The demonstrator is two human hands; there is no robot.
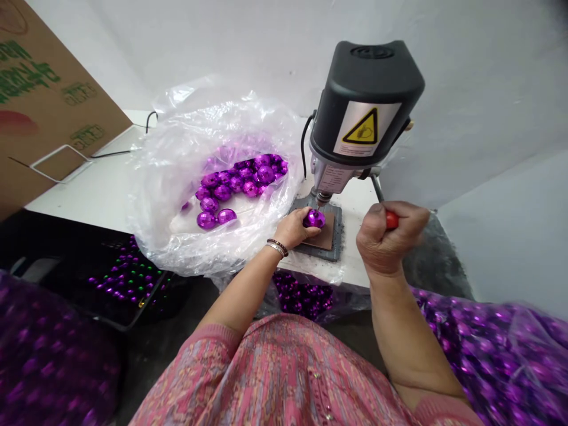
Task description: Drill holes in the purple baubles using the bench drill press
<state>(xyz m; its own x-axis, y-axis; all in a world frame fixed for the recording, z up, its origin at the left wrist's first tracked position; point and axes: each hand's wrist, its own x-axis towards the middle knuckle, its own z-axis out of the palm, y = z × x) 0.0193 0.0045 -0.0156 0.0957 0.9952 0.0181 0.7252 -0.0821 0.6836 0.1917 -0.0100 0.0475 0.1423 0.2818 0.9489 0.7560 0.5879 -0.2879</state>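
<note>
A small bench drill press (366,100) with a black motor cover stands on the white table (89,189). My left hand (295,228) pinches a shiny purple faceted ball (314,219) on the brown pad of the grey drill base (333,239), right under the spindle. My right hand (388,236) is a fist around the red-knobbed feed lever (390,219). Beside the drill, a clear plastic bag (208,177) lies open with several more purple balls (239,180) inside.
A brown cardboard box (39,100) leans at the far left. Below the table edge sit a dark crate (128,281) of purple balls and a bag of balls (304,296). More bagged purple balls (501,361) lie at lower right and lower left.
</note>
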